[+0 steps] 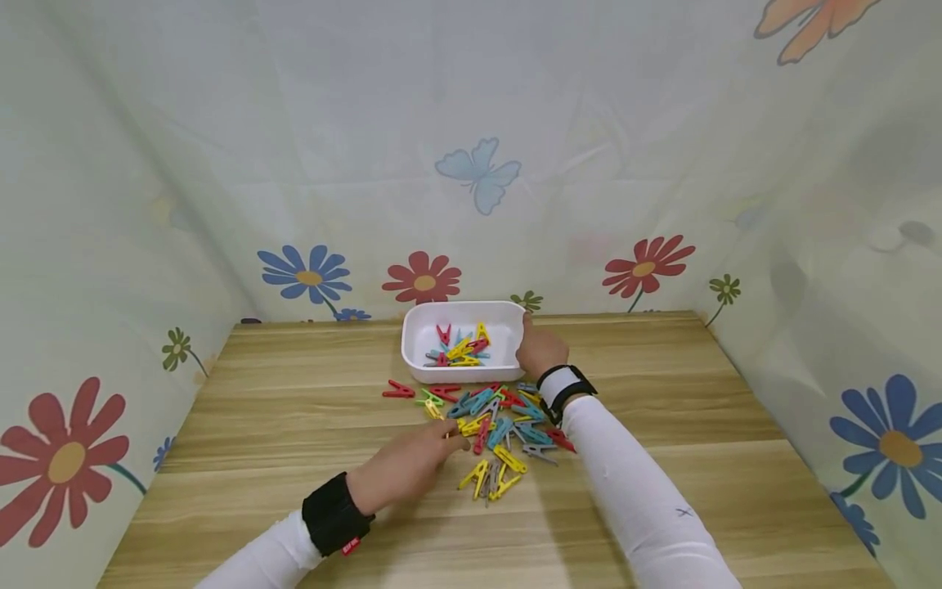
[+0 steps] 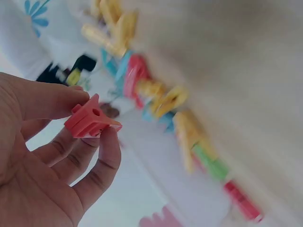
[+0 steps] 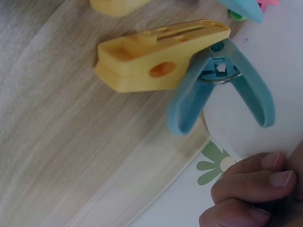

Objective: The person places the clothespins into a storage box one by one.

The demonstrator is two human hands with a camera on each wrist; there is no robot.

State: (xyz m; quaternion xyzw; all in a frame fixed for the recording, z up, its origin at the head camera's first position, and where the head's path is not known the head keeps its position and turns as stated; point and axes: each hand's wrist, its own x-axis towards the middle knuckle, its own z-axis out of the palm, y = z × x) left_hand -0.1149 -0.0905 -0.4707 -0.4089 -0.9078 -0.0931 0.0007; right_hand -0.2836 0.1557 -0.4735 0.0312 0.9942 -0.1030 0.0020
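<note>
My left hand (image 1: pixel 408 466) pinches a red clothespin (image 2: pixel 90 119) between thumb and fingertips, over the near left side of a pile of clothespins (image 1: pixel 500 425). In the head view the fingers hide that clothespin. Behind the pile stands a white plastic box (image 1: pixel 464 375) with several red, yellow and blue clothespins (image 1: pixel 462 350) inside. My right hand (image 1: pixel 542 348) grips the box's right rim, its fingers curled against the outside. Close to the right wrist camera lie a yellow clothespin (image 3: pixel 142 66) and a blue clothespin (image 3: pixel 255 94).
The pile spreads over the wooden table (image 1: pixel 294 393) in front of the box. A red clothespin (image 1: pixel 398 389) lies at its left end. Yellow and grey clothespins (image 1: pixel 489 478) lie nearest me. A flowered cloth (image 1: pixel 353 204) rises behind the table and on both sides.
</note>
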